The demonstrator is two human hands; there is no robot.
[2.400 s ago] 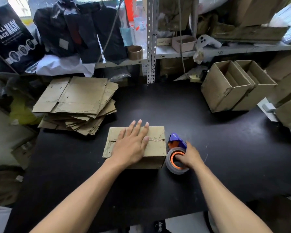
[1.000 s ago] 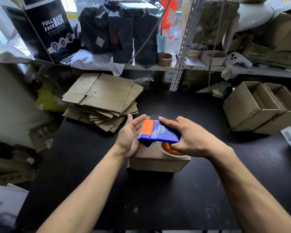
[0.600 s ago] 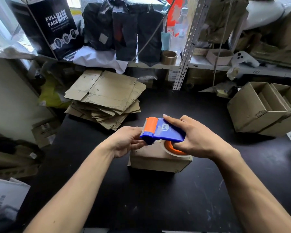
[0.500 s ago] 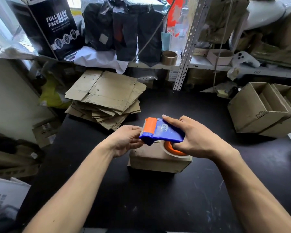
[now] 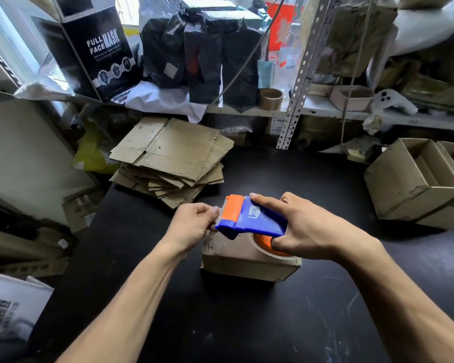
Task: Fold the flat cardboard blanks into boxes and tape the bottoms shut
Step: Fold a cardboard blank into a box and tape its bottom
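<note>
A small folded cardboard box (image 5: pixel 247 263) stands bottom-up on the black table (image 5: pixel 247 323). Just above it my right hand (image 5: pixel 307 229) grips a blue and orange tape dispenser (image 5: pixel 249 218), fingers curled round its orange-cored roll. My left hand (image 5: pixel 194 224) pinches the free end of the tape at the dispenser's orange cutter edge, over the box's left end. A stack of flat cardboard blanks (image 5: pixel 173 158) lies at the table's back left.
Two open assembled boxes (image 5: pixel 417 184) stand at the right side of the table. A metal shelf upright (image 5: pixel 296 82) rises behind, with a brown tape roll (image 5: pixel 270 98), black bags and a black "Full Face Mask" carton (image 5: pixel 100 48) on the shelf.
My right hand lifted the dispenser from the table to above the box. My left hand left the box top, and its fingers closed on the tape end at the cutter.
</note>
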